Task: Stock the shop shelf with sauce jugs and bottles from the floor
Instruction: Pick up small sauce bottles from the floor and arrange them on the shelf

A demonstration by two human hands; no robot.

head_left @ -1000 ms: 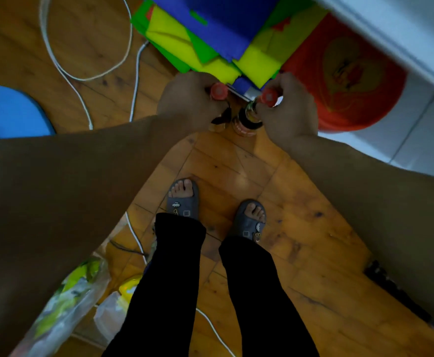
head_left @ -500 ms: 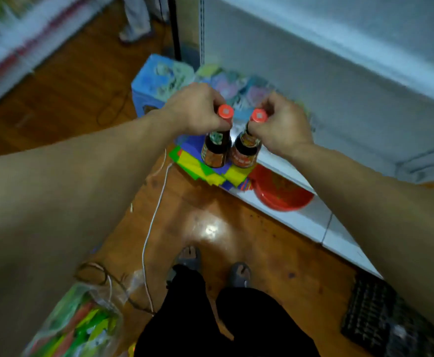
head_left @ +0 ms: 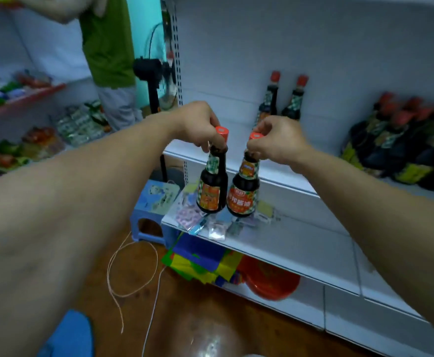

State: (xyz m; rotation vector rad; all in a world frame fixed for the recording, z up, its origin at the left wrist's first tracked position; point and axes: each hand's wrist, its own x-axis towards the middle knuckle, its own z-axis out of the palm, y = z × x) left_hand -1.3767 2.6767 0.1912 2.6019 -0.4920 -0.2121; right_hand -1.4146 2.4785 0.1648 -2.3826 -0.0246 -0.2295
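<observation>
My left hand (head_left: 198, 124) pinches the neck of a dark sauce bottle (head_left: 212, 184) with a red cap and orange label. My right hand (head_left: 277, 140) pinches the neck of a second sauce bottle (head_left: 244, 194) of the same kind. Both bottles hang side by side in the air, almost touching, in front of the white shelf (head_left: 288, 176). On that shelf, against the back wall, stand two more red-capped bottles (head_left: 283, 99). A cluster of dark sauce jugs (head_left: 401, 145) sits on the shelf at the right.
A lower shelf board (head_left: 301, 246) carries small packets (head_left: 205, 220). Below it lie coloured sheets (head_left: 200, 261) and a red basin (head_left: 272, 282). A blue stool (head_left: 151, 212) stands at the shelf end. White cords (head_left: 133, 269) trail on the wooden floor. A person in green (head_left: 108, 55) stands at the back left.
I have risen from the floor with both bottles, lifting them from near the floor up to shelf height. The view swung up, so the stocked shelf is in sight.
</observation>
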